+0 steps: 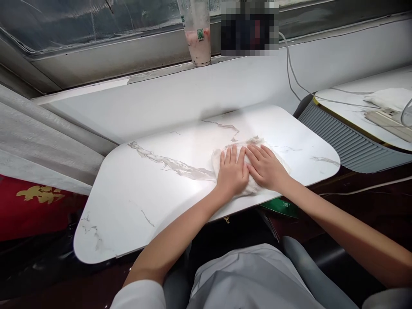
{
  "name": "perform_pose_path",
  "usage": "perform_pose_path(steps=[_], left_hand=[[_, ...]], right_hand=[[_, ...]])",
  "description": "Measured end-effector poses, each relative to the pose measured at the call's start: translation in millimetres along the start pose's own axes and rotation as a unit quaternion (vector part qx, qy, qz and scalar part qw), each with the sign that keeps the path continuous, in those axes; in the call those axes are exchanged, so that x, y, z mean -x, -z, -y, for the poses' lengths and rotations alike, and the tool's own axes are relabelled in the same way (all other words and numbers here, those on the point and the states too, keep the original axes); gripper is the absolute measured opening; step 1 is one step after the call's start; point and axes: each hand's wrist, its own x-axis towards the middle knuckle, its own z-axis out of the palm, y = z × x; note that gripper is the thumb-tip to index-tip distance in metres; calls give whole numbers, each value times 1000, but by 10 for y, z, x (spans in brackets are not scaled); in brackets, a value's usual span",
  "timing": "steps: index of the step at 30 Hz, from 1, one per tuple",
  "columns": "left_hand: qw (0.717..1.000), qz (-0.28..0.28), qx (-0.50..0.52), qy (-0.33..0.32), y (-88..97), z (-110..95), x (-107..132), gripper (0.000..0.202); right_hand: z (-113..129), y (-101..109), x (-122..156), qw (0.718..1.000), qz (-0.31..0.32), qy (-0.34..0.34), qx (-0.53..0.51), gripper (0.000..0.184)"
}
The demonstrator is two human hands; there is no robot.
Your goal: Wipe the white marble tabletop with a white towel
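Observation:
A white cloth lies spread on the white marble-patterned tabletop, right of its middle. Pressed flat on the cloth is my left hand, its fingers stretched out and pointing toward the wall. Beside it my right hand also lies flat on the cloth, fingers extended and angled to the left. The two hands touch or nearly touch at the thumbs. Part of the cloth is hidden under them.
On the window ledge stands a clear cup with a pink drink. White cables run down to a ribbed side cabinet at the right, which carries a power strip. A pale curtain hangs at the left beside a red cloth.

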Motion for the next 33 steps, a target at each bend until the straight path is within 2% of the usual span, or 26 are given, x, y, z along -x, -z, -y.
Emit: perform_pose_path(steps=[4,8,12,16,20,26,29,33], left_hand=[[1000,6,0,-28,-11,-207,270,57],[999,10,-3,-46,-15,-350,407,57],[999,20,-2,-35,8,-390,397,57],[999,27,5,-30,8,-358,254,58],[999,32,6,-31,-43,-266,-100,57],[998,41,5,-47,-119,-16,-986,55],[999,38,9,-29,-152,87,-1391,55],[1000,28,13,-3,-198,175,-1767,56]], right_hand=[[106,128,384,1000,-12,-2,17,56],[138,195,631,1000,-2,-7,27,59],[101,187,653,1000,17,-12,21,63],[-11,135,508,999,23,-12,28,62],[-227,61,229,998,32,-35,34,59],[-716,-131,-441,995,41,-93,22,59],[-974,-258,-776,995,35,-97,0,57],[-1244,-386,-1105,995,33,-96,-20,57]])
